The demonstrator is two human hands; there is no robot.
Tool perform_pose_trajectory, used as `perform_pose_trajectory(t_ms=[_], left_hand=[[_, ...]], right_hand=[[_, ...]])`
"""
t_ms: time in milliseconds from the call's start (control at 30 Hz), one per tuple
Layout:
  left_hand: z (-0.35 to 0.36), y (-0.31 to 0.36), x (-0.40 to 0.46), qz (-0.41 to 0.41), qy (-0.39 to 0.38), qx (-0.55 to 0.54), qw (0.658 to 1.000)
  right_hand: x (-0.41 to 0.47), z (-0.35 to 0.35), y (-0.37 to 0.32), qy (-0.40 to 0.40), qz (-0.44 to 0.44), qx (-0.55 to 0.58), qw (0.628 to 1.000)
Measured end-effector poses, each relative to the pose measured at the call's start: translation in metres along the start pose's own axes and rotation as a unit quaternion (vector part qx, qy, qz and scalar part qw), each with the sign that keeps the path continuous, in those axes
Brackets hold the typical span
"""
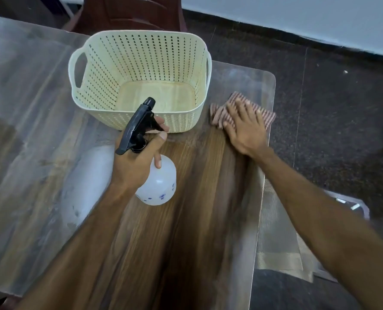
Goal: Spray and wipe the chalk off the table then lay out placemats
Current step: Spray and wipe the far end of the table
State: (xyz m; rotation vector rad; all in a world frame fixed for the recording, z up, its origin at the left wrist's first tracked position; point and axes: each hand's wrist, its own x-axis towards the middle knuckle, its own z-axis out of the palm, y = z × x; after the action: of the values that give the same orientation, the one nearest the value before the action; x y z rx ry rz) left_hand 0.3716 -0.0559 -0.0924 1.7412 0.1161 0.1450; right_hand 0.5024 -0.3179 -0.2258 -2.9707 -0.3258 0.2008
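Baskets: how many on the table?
1. A cream perforated plastic basket stands at the wooden table's far end, empty, left of the striped cloth. None hidden, as far as visible.

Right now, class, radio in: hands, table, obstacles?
Left hand grips spray bottle. Right hand presses cloth flat, wiping. Chalk haze remains table-left. Basket sits on table.

The bench (197,220) is brown wood grain in dark and light streaks, with hazy white chalk film over its left part. The basket (141,52) is pale cream, patterned with rows of small dark perforations. The spray bottle (161,184) is translucent white with small blue flower prints and a black trigger head. The cloth (219,115) is striped pink-red and white. The floor (331,97) is dark speckled. The chair (130,12) is dark reddish brown.
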Motion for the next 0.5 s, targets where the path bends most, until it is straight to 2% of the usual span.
perform_pose_trajectory(t_ms=[167,300,367,500], left_hand=[[-0.002,-0.010,0.009,0.009,-0.011,0.031,0.999],[0.001,-0.008,0.013,0.010,-0.015,0.025,1.000],[0.000,-0.006,0.016,0.002,-0.011,0.028,1.000],[0.000,-0.002,0.022,-0.002,-0.016,0.043,0.999]], right_hand=[[0.048,-0.005,-0.003,0.011,0.027,0.000,1.000],[-0.004,0.002,-0.035,0.002,-0.076,-0.001,0.997],[-0.035,0.006,-0.037,-0.011,-0.098,0.005,0.995],[0.001,0.000,0.003,-0.006,-0.024,-0.015,1.000]])
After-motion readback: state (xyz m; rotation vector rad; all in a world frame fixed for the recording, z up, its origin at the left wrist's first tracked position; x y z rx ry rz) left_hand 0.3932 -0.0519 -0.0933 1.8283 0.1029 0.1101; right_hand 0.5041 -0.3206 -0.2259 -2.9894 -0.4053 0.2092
